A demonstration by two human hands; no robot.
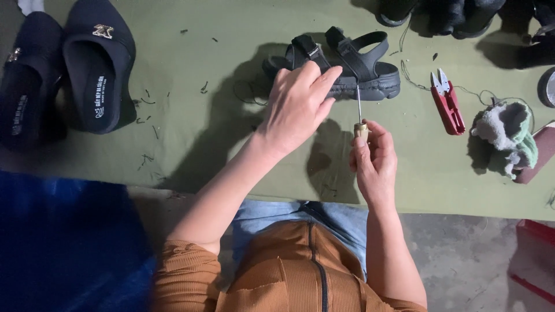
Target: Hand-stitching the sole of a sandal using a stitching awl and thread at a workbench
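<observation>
Sandal (347, 63), black and chunky-soled, lay on the green tabletop (219, 133) under the left hand (298, 107) gripping its near edge, looking light yet stiff enough to pin there, while the right hand (374, 159) pinched an awl (359, 112) upright against its sole.

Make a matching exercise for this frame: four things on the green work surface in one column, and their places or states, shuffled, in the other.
Things:
1. black sandal
2. awl
3. red thread snips
4. dark slip-on shoes

Places or states:
A. far left on the green mat
B. under the left hand
C. lying alone, right of the sandal
D. held upright in the right hand

Pairs: 1-B, 2-D, 3-C, 4-A
</observation>
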